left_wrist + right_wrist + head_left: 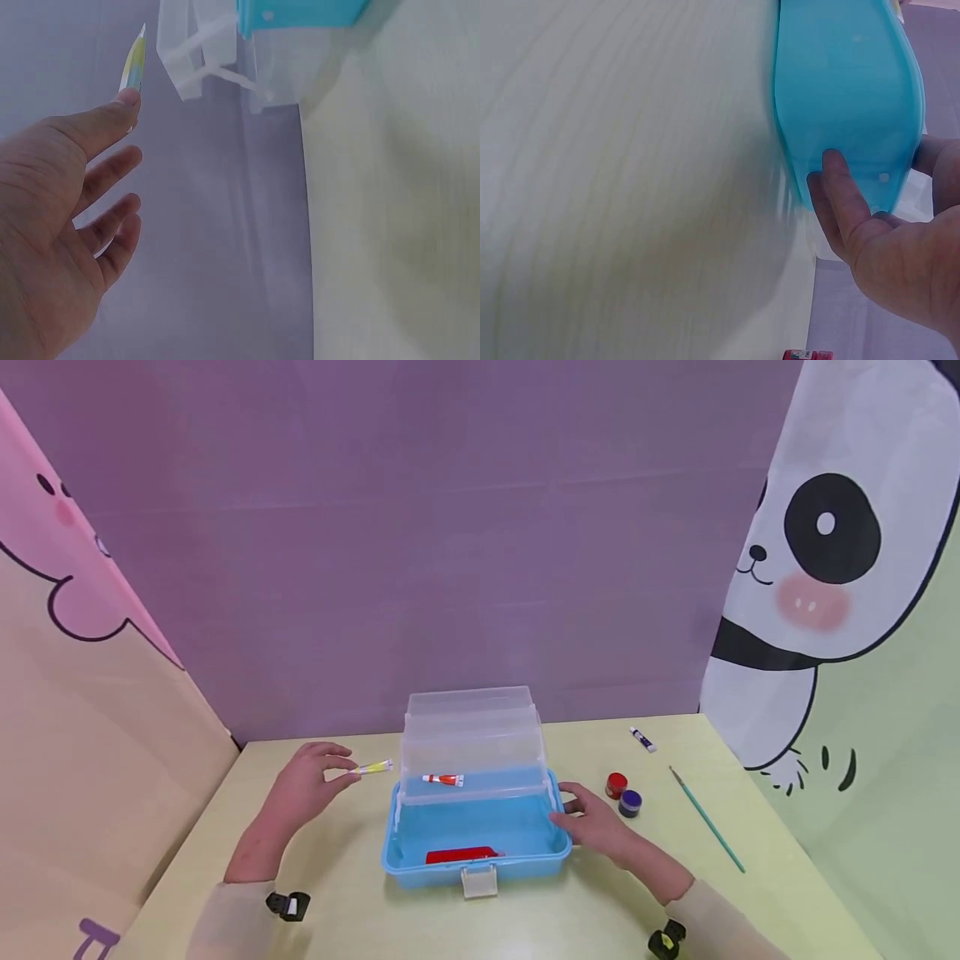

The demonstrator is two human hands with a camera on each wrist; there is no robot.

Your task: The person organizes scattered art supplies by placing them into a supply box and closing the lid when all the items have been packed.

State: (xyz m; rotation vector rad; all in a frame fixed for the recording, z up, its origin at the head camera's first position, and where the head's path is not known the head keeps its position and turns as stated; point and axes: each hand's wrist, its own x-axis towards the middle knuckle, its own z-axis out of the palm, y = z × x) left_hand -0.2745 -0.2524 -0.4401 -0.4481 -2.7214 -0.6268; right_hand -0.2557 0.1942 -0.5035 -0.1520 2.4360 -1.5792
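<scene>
Between its thumb and finger my left hand (306,783) pinches a small yellow paint tube (373,767), held out to the left of the blue storage box. In the left wrist view the tube (133,64) points up from the fingertips, the other fingers spread loosely. The box (517,867) stands with its clear lid and trays raised at the back. My right hand (596,825) holds the box's right end, thumb at the rim and fingers against the outer wall (851,82). An orange-red paint tube (443,780) lies in a clear tray. Inside the box is a red item (461,855), partly hidden by the front wall.
Right of the box stand a red paint pot (616,785) and a purple one (630,803). Behind them lies a dark-labelled white paint tube (642,740). A green-handled paintbrush (708,820) lies farther right. A purple backdrop (480,552) rises behind the table.
</scene>
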